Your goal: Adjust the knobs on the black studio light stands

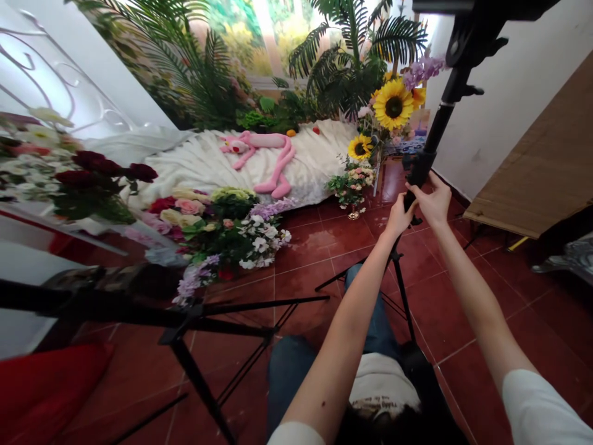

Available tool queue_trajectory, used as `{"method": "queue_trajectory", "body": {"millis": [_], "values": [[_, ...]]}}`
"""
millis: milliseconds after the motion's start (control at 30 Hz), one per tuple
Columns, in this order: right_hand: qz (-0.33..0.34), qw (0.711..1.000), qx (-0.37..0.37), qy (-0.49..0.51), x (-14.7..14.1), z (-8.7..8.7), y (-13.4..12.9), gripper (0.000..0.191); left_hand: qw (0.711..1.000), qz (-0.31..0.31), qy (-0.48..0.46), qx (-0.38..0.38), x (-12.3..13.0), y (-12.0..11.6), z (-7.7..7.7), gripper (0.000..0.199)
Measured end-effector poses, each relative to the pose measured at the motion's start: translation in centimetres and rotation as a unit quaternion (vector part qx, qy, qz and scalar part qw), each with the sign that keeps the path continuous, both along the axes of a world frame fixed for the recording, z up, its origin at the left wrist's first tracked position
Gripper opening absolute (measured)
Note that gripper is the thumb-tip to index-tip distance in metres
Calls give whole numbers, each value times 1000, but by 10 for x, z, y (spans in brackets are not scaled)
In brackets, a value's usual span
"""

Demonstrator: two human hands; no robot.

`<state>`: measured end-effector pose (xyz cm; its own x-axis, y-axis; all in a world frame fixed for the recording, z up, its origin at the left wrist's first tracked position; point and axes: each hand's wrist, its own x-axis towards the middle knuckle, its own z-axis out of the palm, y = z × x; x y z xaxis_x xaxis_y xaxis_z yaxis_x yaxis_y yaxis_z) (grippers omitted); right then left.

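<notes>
A black light stand (435,133) rises on my right, leaning toward the top right corner, with its legs spread on the floor. Around its lower pole, just under a black clamp collar, my left hand (399,215) is closed. My right hand (436,199) grips the same stand from the other side, slightly higher, its thumb near the left hand's fingers. Part of the pole between the hands is hidden by them. A dark fitting at the top of the stand is cut off by the frame.
A second black tripod (185,334) spreads its legs at my left. Ahead, a pink plush toy (264,145) lies on white cloth (185,167). Artificial flowers (222,232), sunflowers (393,105) and palms surround it. A brown panel (537,148) leans at right above red floor tiles (491,334).
</notes>
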<state>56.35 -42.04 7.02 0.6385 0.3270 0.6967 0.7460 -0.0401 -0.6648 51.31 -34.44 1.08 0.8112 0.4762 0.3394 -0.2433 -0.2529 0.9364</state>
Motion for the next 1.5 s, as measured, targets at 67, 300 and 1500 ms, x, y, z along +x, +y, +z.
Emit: {"method": "queue_trajectory", "body": {"millis": [67, 300, 1500], "values": [[4, 1000, 20, -15, 3, 14, -1, 46, 1000, -3, 6, -4, 0, -1, 0, 30], [53, 997, 34, -54, 27, 67, 8, 47, 1000, -12, -14, -9, 2, -2, -1, 26], [-70, 981, -183, 5, -57, -56, -67, 24, 1000, -24, -15, 2, -5, -2, 6, 19]]}}
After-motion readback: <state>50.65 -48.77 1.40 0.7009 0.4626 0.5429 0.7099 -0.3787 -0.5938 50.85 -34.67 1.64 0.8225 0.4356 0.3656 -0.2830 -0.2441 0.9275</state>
